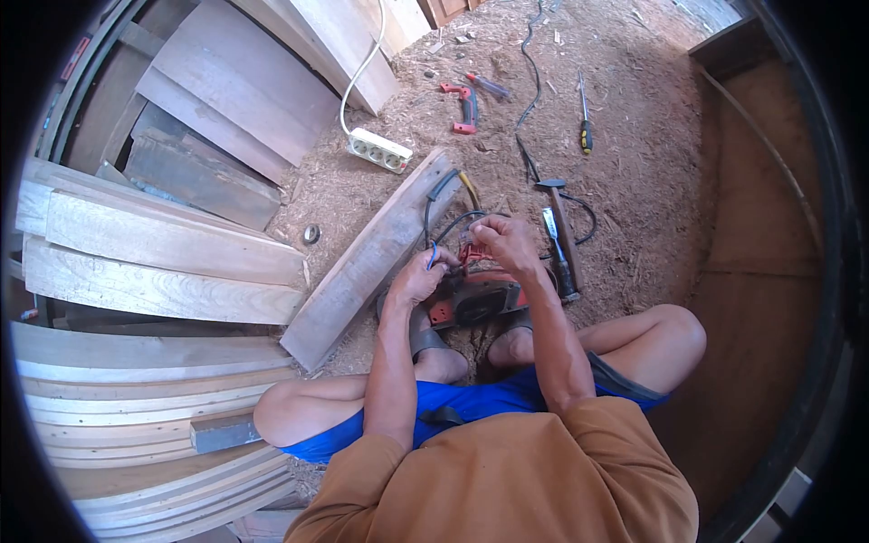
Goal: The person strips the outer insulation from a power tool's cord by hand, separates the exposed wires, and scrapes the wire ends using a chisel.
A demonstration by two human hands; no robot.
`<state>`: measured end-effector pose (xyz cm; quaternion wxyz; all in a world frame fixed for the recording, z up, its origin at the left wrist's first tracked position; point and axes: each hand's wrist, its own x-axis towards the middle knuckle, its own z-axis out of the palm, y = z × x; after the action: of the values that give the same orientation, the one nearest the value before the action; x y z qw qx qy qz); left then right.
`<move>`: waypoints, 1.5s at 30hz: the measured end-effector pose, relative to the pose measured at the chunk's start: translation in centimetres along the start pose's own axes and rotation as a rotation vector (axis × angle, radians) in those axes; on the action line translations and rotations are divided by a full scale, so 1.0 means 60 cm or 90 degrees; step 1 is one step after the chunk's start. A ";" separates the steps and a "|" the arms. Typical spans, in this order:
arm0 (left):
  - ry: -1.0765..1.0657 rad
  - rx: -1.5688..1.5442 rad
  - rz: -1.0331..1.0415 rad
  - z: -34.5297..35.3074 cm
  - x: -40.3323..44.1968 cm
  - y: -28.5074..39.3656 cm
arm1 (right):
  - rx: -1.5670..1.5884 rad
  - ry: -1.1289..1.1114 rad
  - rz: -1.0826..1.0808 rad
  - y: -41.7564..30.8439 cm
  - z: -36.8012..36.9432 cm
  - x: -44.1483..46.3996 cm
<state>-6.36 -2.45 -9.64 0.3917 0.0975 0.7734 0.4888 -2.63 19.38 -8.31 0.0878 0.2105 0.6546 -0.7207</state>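
Note:
A red and black power tool (480, 297) lies between my feet, with its red inner parts and wiring exposed. My left hand (418, 276) is at its left side, fingers closed on a thin blue wire (434, 253). Above the tool's right part, my right hand (509, 242) has thumb and forefinger pinched together; whatever is between them is too small to make out. A black cable (428, 215) loops up from the tool to a pair of pliers-like yellow and dark handles (466, 185). Just right of the right hand lie a chisel (556, 244) and a hammer (563, 217).
A wooden plank (371, 258) lies diagonally left of the tool. Farther off are a white power strip (380, 151), a red and grey handle cover (466, 109) and screwdrivers (585, 122). Stacked boards (163, 244) line the left; a brown wooden panel (756, 226) stands right.

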 end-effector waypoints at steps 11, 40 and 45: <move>0.009 -0.103 0.022 -0.006 0.010 -0.028 | 0.012 0.080 0.010 -0.015 -0.015 -0.007; -0.122 -0.235 0.097 -0.024 -0.048 0.074 | -0.080 -0.187 -0.081 -0.053 0.036 -0.033; -0.097 -0.266 0.110 -0.026 -0.044 0.061 | -0.060 -0.160 -0.110 -0.047 0.032 -0.031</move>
<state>-6.55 -3.09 -4.94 0.4172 0.1167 0.6124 0.6613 -2.47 17.57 -4.88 0.1167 0.0569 0.6874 -0.7146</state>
